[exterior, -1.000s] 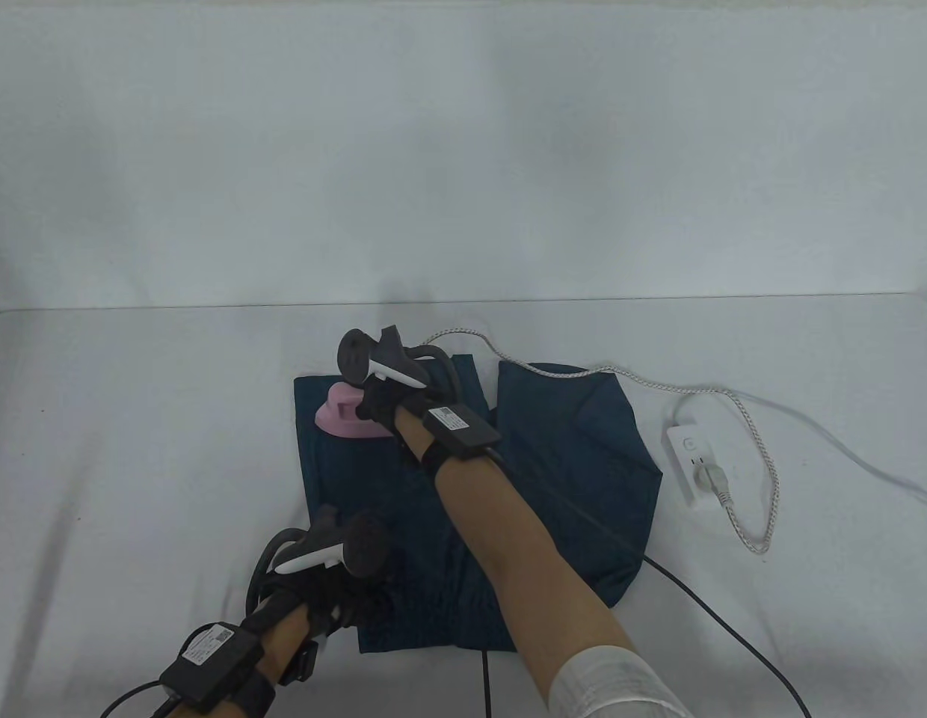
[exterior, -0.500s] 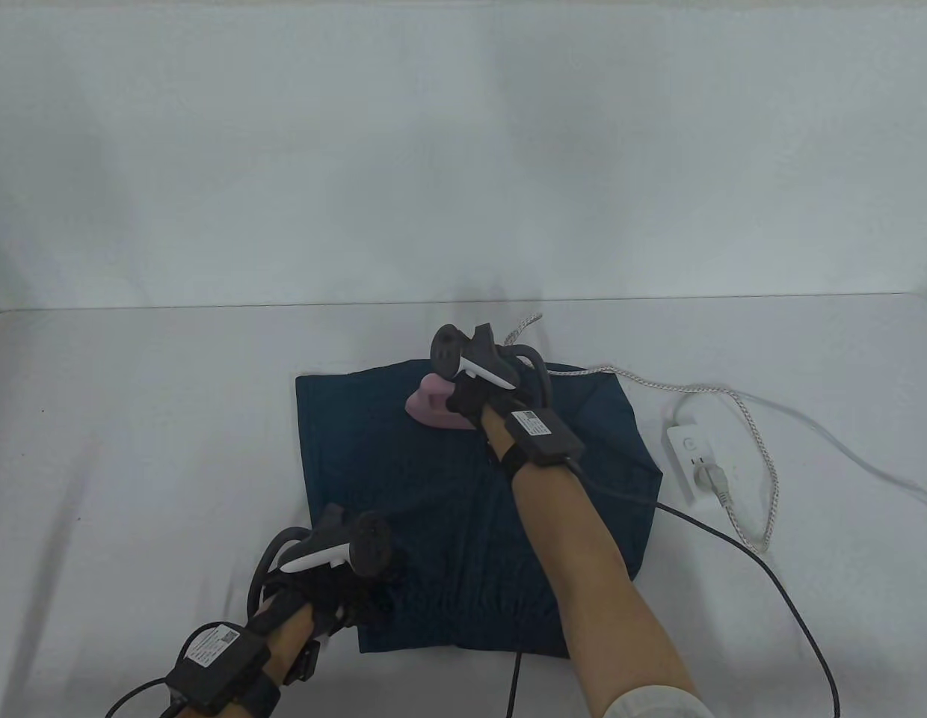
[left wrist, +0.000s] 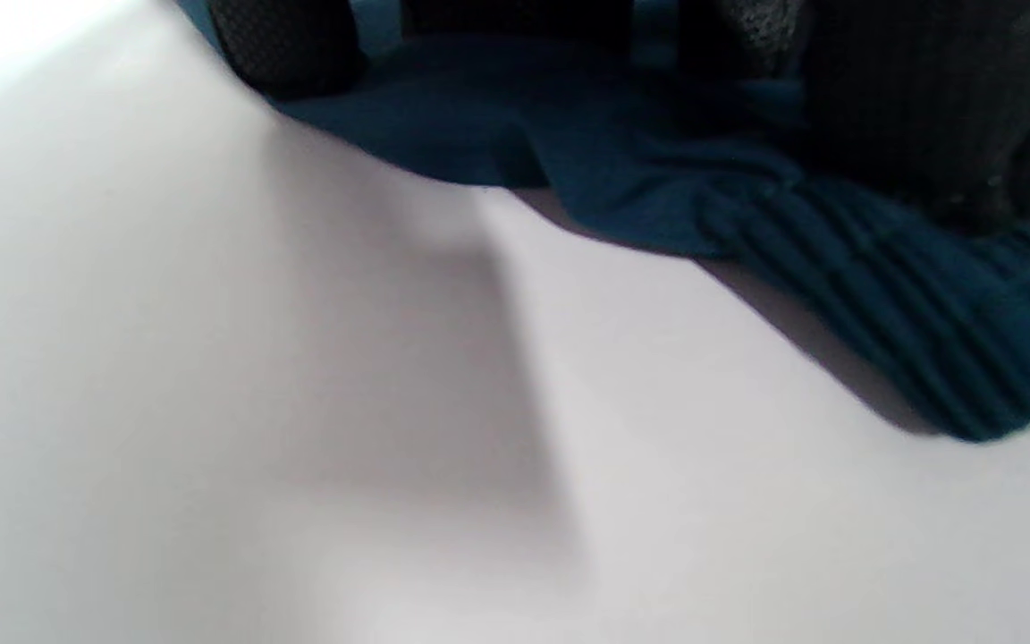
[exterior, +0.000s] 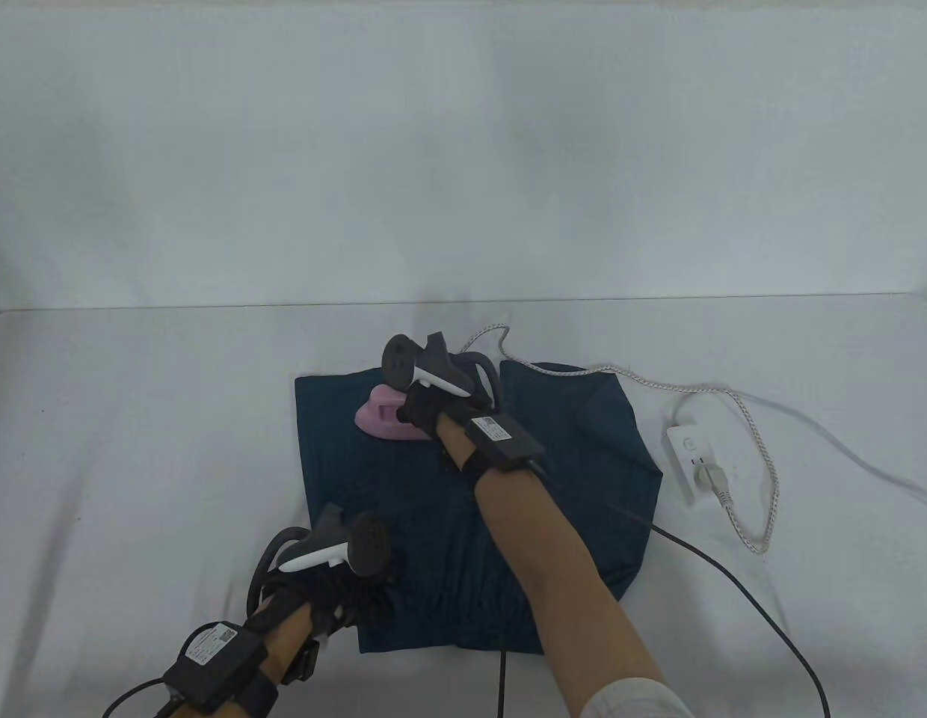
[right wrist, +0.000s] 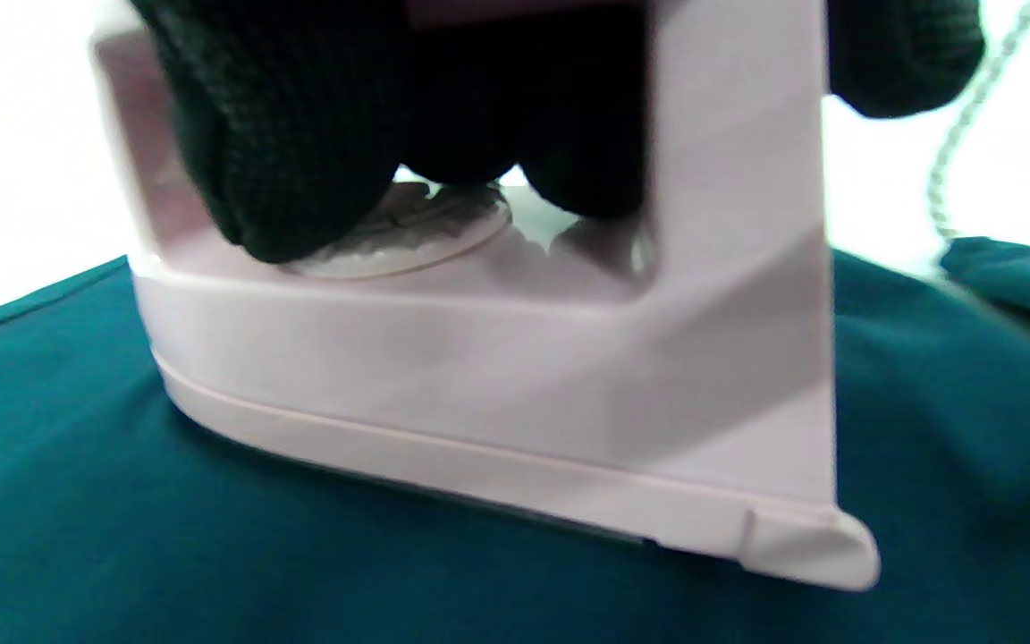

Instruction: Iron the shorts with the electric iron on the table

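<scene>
Dark teal shorts [exterior: 404, 493] lie flat on the white table [exterior: 134, 449]. A pink electric iron [exterior: 381, 419] rests sole-down on the far part of the shorts. My right hand [exterior: 422, 407] grips the iron's handle; in the right wrist view the gloved fingers [right wrist: 300, 143] wrap through the handle of the iron [right wrist: 497, 376] on the shorts [right wrist: 211, 555]. My left hand [exterior: 344, 591] presses on the near left waistband of the shorts; the left wrist view shows gloved fingers [left wrist: 926, 107] on the ribbed waistband [left wrist: 882, 295].
A white power strip [exterior: 691, 467] lies right of the shorts with the iron's braided cord [exterior: 755, 441] plugged in. A white cable runs off to the right edge. Black glove cables [exterior: 740, 591] trail over the near right table. A white wall stands behind.
My right hand slid the iron from the left of the shorts to the right, then back left toward the middle. My left hand stayed on the waistband.
</scene>
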Available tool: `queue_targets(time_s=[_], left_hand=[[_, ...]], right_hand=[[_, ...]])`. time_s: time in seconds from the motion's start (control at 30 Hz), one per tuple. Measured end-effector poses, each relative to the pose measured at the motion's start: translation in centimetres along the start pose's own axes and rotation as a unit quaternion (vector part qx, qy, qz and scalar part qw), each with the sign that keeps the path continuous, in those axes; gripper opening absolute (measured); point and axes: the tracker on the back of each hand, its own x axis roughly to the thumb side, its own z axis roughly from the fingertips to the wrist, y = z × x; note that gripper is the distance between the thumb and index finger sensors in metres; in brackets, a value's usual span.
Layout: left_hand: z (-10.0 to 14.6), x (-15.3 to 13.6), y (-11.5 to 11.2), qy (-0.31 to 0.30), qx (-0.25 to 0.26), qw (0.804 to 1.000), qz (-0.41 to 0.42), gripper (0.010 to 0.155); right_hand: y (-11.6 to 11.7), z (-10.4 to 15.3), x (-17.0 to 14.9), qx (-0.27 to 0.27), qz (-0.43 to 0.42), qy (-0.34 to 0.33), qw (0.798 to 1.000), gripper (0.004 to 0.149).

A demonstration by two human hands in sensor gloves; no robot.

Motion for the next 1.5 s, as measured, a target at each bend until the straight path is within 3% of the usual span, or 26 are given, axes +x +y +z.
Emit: queue_targets(time_s=[0.23, 0.43, 0.67, 1.2, 1.33, 1.5], left_hand=[[0.0, 0.0, 0.0, 0.001, 0.001, 1.000, -0.002, 0.076], [0.0, 0.0, 0.0, 0.000, 0.001, 1.000, 0.000, 0.076], [0.0, 0.0, 0.0, 0.000, 0.000, 1.000, 0.000, 0.076], [0.0, 0.1, 0.0, 0.006, 0.000, 1.000, -0.005, 0.076], [0.0, 0.1, 0.0, 0.005, -0.001, 1.000, -0.005, 0.076], [0.0, 0.1, 0.0, 0.005, -0.001, 1.000, -0.005, 0.076]], right_hand=[[0.9, 0.6, 5.3, 0.014, -0.009, -0.058, 0.998, 0.061], [1.1, 1.0, 6.6, 0.015, -0.002, -0.072, 0.997, 0.060], [0.9, 1.6, 4.2, 0.024, -0.005, -0.052, 0.998, 0.060], [0.3, 5.1, -5.7, 0.029, -0.016, 0.038, 0.999, 0.060], [0.2, 5.4, -6.5, 0.027, -0.019, 0.046, 0.998, 0.060], [0.3, 5.0, -5.3, 0.022, -0.011, 0.038, 0.999, 0.060]])
